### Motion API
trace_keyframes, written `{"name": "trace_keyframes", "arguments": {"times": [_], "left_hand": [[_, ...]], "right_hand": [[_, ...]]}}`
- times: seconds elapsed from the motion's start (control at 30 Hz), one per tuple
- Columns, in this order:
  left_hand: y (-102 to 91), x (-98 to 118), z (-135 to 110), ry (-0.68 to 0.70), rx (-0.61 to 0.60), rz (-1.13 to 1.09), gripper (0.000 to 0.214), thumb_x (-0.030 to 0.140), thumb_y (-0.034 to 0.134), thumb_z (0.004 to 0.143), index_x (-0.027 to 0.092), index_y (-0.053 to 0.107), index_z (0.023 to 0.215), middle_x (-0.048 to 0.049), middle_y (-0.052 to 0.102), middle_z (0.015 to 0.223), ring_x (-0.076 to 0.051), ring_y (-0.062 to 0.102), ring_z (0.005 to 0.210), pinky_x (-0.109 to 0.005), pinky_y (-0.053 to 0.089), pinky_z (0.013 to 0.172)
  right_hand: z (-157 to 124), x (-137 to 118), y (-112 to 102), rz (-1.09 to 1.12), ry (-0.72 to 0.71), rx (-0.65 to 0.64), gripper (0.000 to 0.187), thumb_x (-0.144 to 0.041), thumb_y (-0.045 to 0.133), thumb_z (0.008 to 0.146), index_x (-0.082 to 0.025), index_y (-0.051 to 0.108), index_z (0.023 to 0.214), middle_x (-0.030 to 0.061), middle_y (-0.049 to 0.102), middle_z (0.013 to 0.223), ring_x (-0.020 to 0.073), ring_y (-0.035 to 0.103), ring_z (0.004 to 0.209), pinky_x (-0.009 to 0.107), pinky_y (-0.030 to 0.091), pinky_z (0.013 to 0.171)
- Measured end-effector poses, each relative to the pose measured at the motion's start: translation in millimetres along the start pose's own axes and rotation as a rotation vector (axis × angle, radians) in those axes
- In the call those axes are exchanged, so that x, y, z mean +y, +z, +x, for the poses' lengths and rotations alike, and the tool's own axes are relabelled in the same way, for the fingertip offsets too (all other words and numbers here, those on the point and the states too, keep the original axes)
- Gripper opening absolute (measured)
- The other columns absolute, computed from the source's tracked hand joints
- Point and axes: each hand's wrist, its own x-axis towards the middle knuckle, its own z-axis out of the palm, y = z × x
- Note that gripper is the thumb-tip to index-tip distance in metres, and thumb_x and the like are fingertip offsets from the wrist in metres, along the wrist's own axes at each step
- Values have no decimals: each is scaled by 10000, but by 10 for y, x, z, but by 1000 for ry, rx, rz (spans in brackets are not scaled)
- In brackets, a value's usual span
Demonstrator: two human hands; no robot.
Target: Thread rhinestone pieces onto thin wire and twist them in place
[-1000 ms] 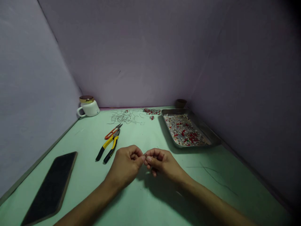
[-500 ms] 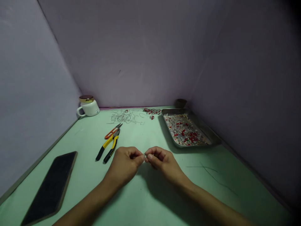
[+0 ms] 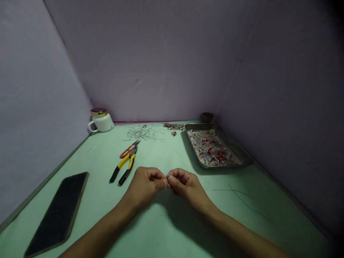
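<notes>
Left hand (image 3: 148, 183): has edged across since half a second ago; its fingertips now meet the other hand's, where a sliver of gap showed before.
Right hand (image 3: 185, 183): in nearly the same spot, bent in toward its partner.
Grip: on both sides thumb and forefinger are pressed together, pinching a tiny piece between the two hands.
Tiny piece: right at the meeting fingertips, now so covered that I can't make out its shape.
Pliers (image 3: 123, 163): left of the grip and a little beyond it, yellow and black handles toward the person.
Snips (image 3: 131, 147): orange-handled, just past the pliers, tips pointing away.
Phone (image 3: 57, 213): dark-screened, well left of the grip and nearer the person.
Mug (image 3: 103, 123): white, lidded, far beyond the grip to the left.
Wire tangle (image 3: 141, 132): straight past the grip, slightly left.
Beadwork (image 3: 174, 127): a red-and-silver heap beyond the grip, one small cluster lying in front.
Tray (image 3: 228, 143): metal, beyond the grip to the right, scattered with red and pale beads (image 3: 206, 147).
Cup (image 3: 206, 117): small and dark, behind the tray.
Loose strands (image 3: 232, 190): right of the grip, crossing on the green table (image 3: 153, 229).
</notes>
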Motion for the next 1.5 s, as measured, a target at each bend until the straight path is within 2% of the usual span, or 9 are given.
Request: {"name": "trace_keyframes", "arguments": {"times": [0.33,0.57,0.83,1.03,1.33,1.5], "left_hand": [[-23,-1,3,2,-36,26,115,245,577,588,140,606,551,55,442,441,-88,350,470,-223,273,467],[-98,-67,46,130,-178,-110,104,229,596,591,142,644,559,17,546,483,-96,399,491,-227,301,487],[-39,-60,59,59,-59,-81,129,266,604,584,142,626,557,33,520,466,-91,383,476,-221,301,475],[-42,-29,23,115,-37,-40,140,271,599,596,140,642,567,21,546,491,-104,418,496,-221,323,482],[-8,25,-42,121,39,-39,120,247,613,584,149,656,530,16,590,484,-107,451,500,-217,348,497],[-8,56,-75,165,26,-94,113,206,604,604,145,652,523,14,600,495,-102,466,512,-209,348,499]], "right_hand": [[-10,-12,5,33,22,14,362,-481,678,604,-154,542,677,-28,499,549,74,368,471,227,259,458],[-38,8,2,178,75,-99,308,-435,675,654,-162,543,710,-44,473,533,65,371,461,215,255,455],[31,19,-43,112,48,-45,317,-427,697,621,-153,575,726,-27,519,572,75,414,486,216,291,456],[-5,25,-13,147,2,0,239,-368,675,667,-157,579,725,-28,528,585,70,419,494,213,304,474],[-37,18,25,142,-58,22,206,-335,668,674,-164,575,740,-27,542,595,74,420,494,221,313,485],[-46,-12,9,155,-85,-23,186,-313,645,701,-162,588,793,-20,555,617,80,443,523,234,337,524]]}}
